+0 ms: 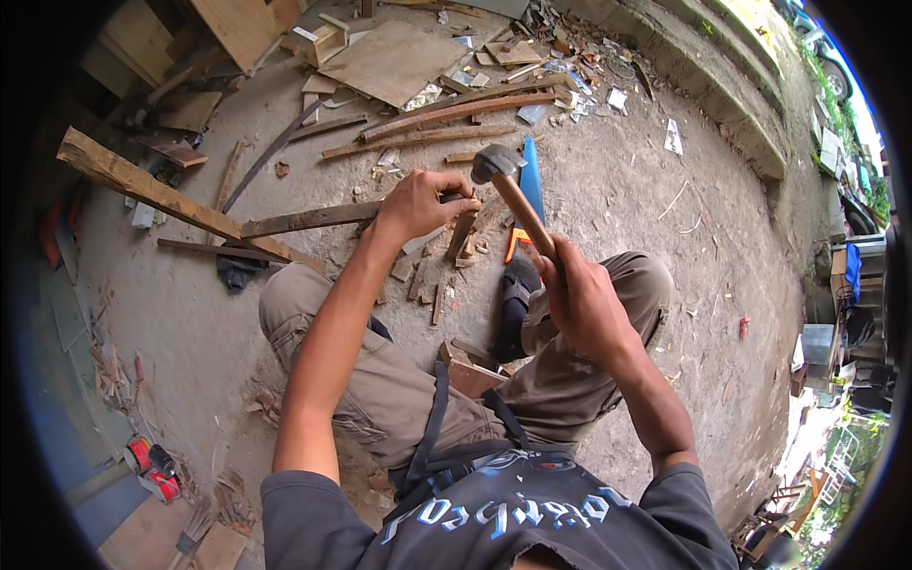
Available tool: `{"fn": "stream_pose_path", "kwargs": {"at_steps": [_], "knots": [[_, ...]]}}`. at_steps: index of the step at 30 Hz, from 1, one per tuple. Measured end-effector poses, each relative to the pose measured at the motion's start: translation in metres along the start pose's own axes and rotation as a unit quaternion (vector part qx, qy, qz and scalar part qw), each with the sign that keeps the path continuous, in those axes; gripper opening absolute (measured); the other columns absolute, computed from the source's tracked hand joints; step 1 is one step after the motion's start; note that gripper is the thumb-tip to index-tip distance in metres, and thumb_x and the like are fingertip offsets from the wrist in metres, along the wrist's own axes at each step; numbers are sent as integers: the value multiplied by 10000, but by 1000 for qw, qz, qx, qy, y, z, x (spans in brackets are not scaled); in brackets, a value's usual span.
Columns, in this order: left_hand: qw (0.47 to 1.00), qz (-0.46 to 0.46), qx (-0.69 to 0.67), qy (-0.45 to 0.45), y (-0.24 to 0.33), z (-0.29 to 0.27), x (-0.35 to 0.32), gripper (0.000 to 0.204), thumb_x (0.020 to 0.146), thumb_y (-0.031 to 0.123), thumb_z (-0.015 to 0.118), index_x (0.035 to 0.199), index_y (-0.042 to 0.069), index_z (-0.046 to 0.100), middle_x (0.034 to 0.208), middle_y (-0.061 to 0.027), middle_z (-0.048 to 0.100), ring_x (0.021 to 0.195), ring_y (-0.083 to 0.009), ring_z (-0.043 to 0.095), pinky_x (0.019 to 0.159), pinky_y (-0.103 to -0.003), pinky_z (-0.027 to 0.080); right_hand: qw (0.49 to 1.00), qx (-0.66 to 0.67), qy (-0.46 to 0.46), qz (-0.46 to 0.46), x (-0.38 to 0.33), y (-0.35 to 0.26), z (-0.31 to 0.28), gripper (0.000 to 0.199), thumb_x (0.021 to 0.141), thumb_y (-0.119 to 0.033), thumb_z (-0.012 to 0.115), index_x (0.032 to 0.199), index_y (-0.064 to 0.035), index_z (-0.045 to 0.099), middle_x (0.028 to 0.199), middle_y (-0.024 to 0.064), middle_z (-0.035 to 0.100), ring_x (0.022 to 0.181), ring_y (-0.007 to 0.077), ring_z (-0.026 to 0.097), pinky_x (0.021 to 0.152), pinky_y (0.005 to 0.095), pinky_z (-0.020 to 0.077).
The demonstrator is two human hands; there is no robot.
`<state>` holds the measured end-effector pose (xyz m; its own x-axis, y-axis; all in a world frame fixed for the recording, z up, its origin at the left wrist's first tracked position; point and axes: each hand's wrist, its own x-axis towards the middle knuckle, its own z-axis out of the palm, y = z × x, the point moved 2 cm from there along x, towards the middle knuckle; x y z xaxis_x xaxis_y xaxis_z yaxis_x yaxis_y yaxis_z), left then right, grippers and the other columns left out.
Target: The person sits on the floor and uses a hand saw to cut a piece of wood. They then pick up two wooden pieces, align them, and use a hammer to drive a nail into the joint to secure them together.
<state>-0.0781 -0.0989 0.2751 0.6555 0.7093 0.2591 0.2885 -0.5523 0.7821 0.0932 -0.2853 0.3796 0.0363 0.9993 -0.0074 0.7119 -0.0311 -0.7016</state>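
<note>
My right hand (581, 296) is wrapped round the wooden handle of a hammer (522, 211). The dark metal head is raised, just right of my left fingertips and apart from them. My left hand (427, 205) is closed in a pinch; whatever lies between its fingers is too small to make out. Right below those fingertips stands a short upright piece of wood (463, 236). A long wooden strip (309, 219) runs from the left to behind my left wrist, and its far end is hidden. At its left end it meets a thick wooden beam (152, 187).
A handsaw (532, 185) with blue blade and orange handle lies beyond my shoe (519, 285). Long wood strips (446, 116) and a flat board (394, 62) lie farther off. A small wooden box (472, 376) sits between my legs. Concrete steps (708, 85) rise at the far right.
</note>
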Motion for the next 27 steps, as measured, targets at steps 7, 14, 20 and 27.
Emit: {"fn": "stream_pose_path", "kwargs": {"at_steps": [7, 14, 20, 27], "knots": [[999, -37, -1, -19, 3, -1, 3, 236, 784, 302, 783, 898, 103, 728, 774, -96, 717, 718, -217, 710, 645, -338, 520, 999, -32, 21, -35, -4, 3, 7, 306, 970, -138, 513, 1204, 44, 438, 809, 293, 604, 766, 495, 595, 654, 537, 470], [999, -37, 6, -19, -1, -2, 5, 240, 772, 317, 789, 894, 119, 732, 800, -97, 722, 750, -247, 713, 659, -354, 525, 996, -18, 53, -64, -1, -2, 6, 312, 966, -144, 522, 1208, 36, 444, 851, 294, 604, 791, 485, 598, 659, 525, 473], [999, -45, 18, -18, 2, -1, 3, 239, 779, 318, 785, 895, 117, 730, 780, -75, 720, 720, -207, 709, 648, -339, 523, 998, -62, -19, -16, 1, 8, 4, 311, 964, -140, 528, 1205, 40, 449, 912, 296, 605, 813, 479, 602, 670, 525, 474], [997, -64, -3, -49, 2, -2, 6, 205, 802, 217, 776, 912, 48, 741, 875, -96, 742, 834, -165, 714, 751, -301, 532, 998, 40, 39, 12, 2, 8, 14, 272, 940, -152, 596, 1121, 20, 486, 823, 254, 592, 713, 432, 596, 635, 482, 460]]}}
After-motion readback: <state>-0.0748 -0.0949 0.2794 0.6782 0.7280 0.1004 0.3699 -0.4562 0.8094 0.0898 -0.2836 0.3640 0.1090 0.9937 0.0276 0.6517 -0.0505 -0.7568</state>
